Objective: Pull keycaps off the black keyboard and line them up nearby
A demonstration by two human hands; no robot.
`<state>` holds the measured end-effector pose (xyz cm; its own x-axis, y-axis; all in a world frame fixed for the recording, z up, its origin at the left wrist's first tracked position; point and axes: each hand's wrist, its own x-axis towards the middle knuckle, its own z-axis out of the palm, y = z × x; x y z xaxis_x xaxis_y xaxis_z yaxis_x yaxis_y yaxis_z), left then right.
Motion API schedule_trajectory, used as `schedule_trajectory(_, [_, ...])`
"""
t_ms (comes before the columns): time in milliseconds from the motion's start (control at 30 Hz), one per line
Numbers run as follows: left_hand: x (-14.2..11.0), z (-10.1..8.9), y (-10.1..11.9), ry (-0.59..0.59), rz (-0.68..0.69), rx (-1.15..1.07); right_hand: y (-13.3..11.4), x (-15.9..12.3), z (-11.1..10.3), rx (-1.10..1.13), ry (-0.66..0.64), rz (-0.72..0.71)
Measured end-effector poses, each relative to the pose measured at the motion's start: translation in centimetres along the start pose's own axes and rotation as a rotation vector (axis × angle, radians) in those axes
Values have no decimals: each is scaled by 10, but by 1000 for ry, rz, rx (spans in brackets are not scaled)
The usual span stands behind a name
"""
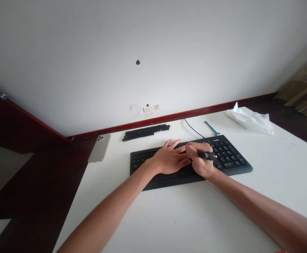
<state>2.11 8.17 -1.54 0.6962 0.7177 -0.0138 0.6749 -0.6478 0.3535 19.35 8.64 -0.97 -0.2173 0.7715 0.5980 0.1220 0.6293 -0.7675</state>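
A black keyboard (229, 156) lies on the white table (185, 214). My left hand (169, 159) rests flat on the middle of the keyboard with its fingers stretched out. Beside it, my right hand (201, 160) is closed around a small dark tool (207, 154) with a light tip, held just over the keys. A row of loose black keycaps (146, 132) sits behind the keyboard, near the far edge of the table.
A phone (100, 147) lies face down at the table's left edge. A blue tool (211, 128) and a crumpled white tissue (250, 119) lie at the back right. The keyboard's cable (192, 129) runs towards the wall. Dark floor lies to the left.
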Motion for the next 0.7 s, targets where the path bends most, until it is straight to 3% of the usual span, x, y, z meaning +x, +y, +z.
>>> schedule_trajectory(267, [0, -20, -4, 104, 37, -192, 24, 28, -18, -36, 258, 194])
schedule_trajectory(433, [-5, -36, 4, 235, -15, -166, 28, 31, -17, -57, 249, 235])
schedule_trajectory(700, [-4, -31, 20, 141, -68, -112, 31, 28, -15, -47, 211, 257])
